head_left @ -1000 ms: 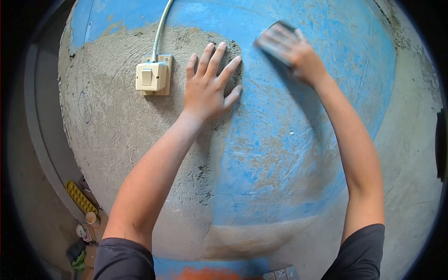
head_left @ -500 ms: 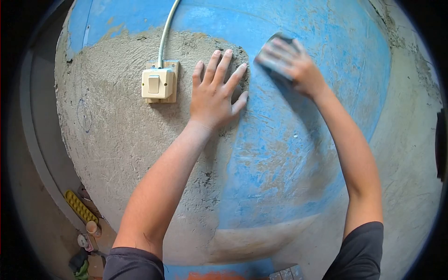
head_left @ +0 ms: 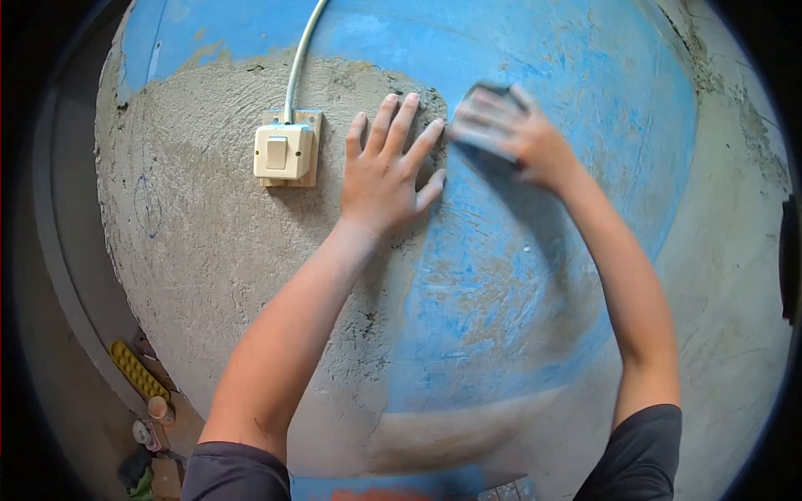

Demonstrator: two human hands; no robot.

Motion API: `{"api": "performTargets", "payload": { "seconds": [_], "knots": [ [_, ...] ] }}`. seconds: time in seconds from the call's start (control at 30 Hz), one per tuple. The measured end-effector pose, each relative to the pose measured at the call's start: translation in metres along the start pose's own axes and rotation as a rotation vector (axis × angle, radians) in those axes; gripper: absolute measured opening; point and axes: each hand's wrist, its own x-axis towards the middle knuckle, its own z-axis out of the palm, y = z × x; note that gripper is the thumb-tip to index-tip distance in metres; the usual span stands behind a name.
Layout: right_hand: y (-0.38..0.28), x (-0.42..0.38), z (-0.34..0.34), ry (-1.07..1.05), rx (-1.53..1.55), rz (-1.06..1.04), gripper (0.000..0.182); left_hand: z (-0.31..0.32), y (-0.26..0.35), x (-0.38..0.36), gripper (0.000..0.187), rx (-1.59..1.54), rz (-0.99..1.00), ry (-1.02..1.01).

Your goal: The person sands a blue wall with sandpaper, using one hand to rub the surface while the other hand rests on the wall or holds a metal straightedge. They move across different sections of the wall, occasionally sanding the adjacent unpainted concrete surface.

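My left hand (head_left: 386, 167) lies with spread fingers on the rough grey plaster, its fingertips close to the edge of the blue paint (head_left: 451, 275). Nothing is in it. To its right, my right hand (head_left: 514, 138) presses a dark flat pad (head_left: 493, 86) against the blue part of the wall; the fingers are blurred and cover most of the pad. Below the right hand the paint is scuffed, with grey showing through. A cream light switch (head_left: 282, 153) on a wooden block is left of my left hand, and a pale cable (head_left: 302, 50) runs up from it.
At the lower left are a yellow egg-tray-like object (head_left: 139, 370), a small cup (head_left: 159, 408) and dark and green cloth (head_left: 140, 476). A grey wall surface (head_left: 727, 275) extends on the right. A dark object (head_left: 789, 259) stands at the right edge.
My right hand has moved slightly down and to the left with the pad. My left hand has stayed in about the same place on the plaster.
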Motion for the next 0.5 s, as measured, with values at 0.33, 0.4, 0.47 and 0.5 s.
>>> {"api": "performTargets", "payload": {
  "seconds": [0.33, 0.4, 0.47, 0.5],
  "knots": [
    [0.005, -0.01, 0.014, 0.234, -0.058, 0.443, 0.051, 0.001, 0.0, -0.001, 0.063, 0.028, 0.021, -0.029],
    [-0.009, -0.011, 0.017, 0.191, -0.118, 0.272, 0.051, 0.0, 0.0, 0.0, 0.063, 0.03, 0.012, -0.031],
    [-0.024, -0.013, 0.03, 0.19, -0.098, -0.02, 0.053, -0.001, 0.001, 0.0, 0.065, 0.012, 0.008, -0.033],
    [-0.021, -0.014, 0.025, 0.172, -0.084, 0.014, 0.054, -0.002, 0.002, 0.0, 0.065, 0.011, 0.004, -0.032]
  ]
}}
